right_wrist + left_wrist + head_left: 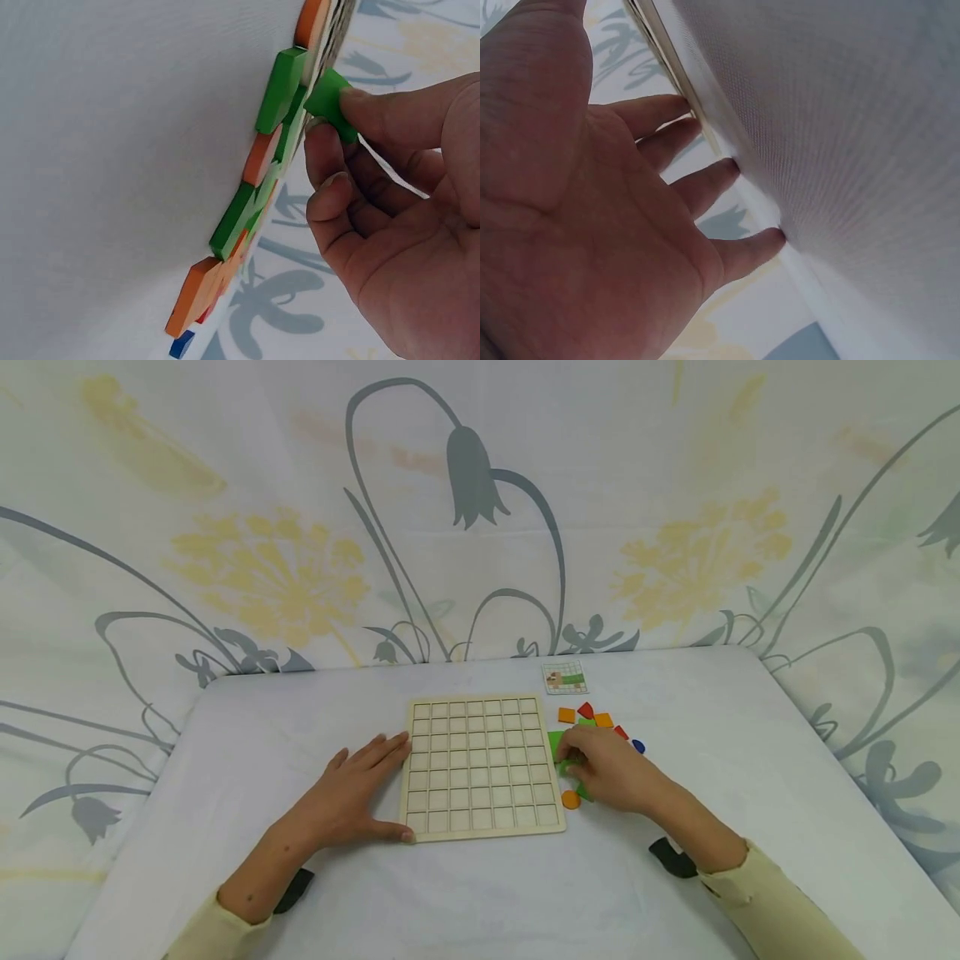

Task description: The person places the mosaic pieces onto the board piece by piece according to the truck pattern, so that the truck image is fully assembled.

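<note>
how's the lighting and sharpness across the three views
Head view: bright and even, the board's grid crisp, the card too small for fine detail; left wrist view: much darker, the white tablecloth looking grey; right wrist view: also dim, but the pinched green piece stands out clearly.

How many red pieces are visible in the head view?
2: one red piece between two orange pieces, another red piece near the blue piece. The right hand may hide more.
</note>
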Motion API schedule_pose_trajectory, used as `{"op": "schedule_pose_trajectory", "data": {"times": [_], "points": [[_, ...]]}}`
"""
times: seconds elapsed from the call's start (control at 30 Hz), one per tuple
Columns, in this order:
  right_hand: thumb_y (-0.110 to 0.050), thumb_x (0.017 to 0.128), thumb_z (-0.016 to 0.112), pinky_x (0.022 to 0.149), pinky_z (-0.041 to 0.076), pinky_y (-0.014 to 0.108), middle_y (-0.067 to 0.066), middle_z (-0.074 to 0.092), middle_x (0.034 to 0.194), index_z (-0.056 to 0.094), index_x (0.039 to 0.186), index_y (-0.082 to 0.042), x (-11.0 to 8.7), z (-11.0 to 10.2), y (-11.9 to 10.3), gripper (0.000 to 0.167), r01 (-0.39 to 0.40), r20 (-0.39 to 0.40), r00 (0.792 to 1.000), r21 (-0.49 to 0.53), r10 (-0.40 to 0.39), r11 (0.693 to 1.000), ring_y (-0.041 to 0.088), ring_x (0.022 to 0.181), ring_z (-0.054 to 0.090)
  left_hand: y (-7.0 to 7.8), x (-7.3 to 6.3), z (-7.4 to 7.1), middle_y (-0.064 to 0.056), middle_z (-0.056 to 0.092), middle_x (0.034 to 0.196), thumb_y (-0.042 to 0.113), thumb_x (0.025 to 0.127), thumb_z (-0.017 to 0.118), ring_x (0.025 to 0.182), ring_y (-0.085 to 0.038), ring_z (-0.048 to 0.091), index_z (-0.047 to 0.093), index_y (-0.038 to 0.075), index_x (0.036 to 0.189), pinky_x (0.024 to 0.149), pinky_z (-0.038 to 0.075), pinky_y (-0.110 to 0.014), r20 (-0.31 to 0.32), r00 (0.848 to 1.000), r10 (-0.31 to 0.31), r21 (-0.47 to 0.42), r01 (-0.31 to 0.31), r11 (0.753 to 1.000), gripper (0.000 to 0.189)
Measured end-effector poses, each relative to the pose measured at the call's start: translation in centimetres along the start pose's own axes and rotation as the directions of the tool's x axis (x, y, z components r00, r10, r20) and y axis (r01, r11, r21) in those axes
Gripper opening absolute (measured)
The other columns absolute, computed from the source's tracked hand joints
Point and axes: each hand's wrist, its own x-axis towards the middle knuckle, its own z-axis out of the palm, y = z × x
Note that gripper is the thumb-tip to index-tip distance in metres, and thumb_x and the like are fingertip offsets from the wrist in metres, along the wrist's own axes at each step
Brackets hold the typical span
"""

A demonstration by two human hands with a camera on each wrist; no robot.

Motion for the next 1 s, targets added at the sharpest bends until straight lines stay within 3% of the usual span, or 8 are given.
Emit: {"op": "schedule_pose_trajectory", "data": {"times": [0.17, 0.4, 0.67, 1.0], "points": [[0.005, 0.096, 0.071, 0.084, 0.056, 0.033, 0.002, 0.069, 0.099, 0.071, 0.103, -0.01, 0.7, 0.0, -0.3, 0.016, 0.058, 0.003, 0.998, 0.042, -0.058, 0.997, 0.014, 0.09, 0.059, 0.0, -0.1, 0.0, -0.002, 0.027, 0.176, 0.074, 0.071, 0.086, 0.161, -0.037, 0.024, 0.034, 0.013, 0.168, 0.113, 0.02, -0.085, 0.019, 0.999, -0.028, 0.0, 0.028, 1.0, 0.126], [0.003, 0.097, 0.07, 0.084, 0.055, 0.033, 0.003, 0.069, 0.097, 0.073, 0.101, -0.009, 2.6, -0.1, -1.2, 0.013, 0.092, 0.026, 0.995, 0.055, -0.094, 0.994, 0.014, 0.089, 0.059, 0.1, 0.0, 0.1, 0.0, 0.026, 0.176, 0.074, 0.07, 0.086, 0.161, -0.041, 0.021, 0.033, 0.014, 0.168, 0.112, 0.018, -0.086, 0.032, 0.998, -0.049, 0.0, 0.049, 0.999, 0.126], [0.002, 0.096, 0.072, 0.084, 0.055, 0.033, -0.004, 0.069, 0.093, 0.075, 0.099, -0.011, 3.2, 0.3, -1.5, 0.014, 0.016, 0.076, 0.997, 0.082, -0.022, 0.997, 0.016, 0.087, 0.06, 0.3, 0.2, 0.1, 0.0, 0.024, 0.177, 0.072, 0.07, 0.087, 0.162, -0.041, 0.019, 0.032, 0.014, 0.168, 0.111, 0.017, -0.087, 0.039, 0.998, -0.051, 0.008, 0.051, 0.999, 0.127], [-0.002, 0.095, 0.076, 0.079, 0.054, 0.03, -0.006, 0.066, 0.089, 0.074, 0.1, -0.011, 2.9, 0.8, -1.1, 0.01, -0.018, 0.062, 0.998, 0.1, 0.012, 0.995, 0.013, 0.083, 0.06, 0.4, 0.2, -0.1, -0.001, 0.026, 0.176, 0.071, 0.071, 0.087, 0.161, -0.043, 0.02, 0.034, 0.016, 0.168, 0.11, 0.017, -0.088, 0.042, 0.998, -0.041, 0.001, 0.041, 0.999, 0.123]]}}
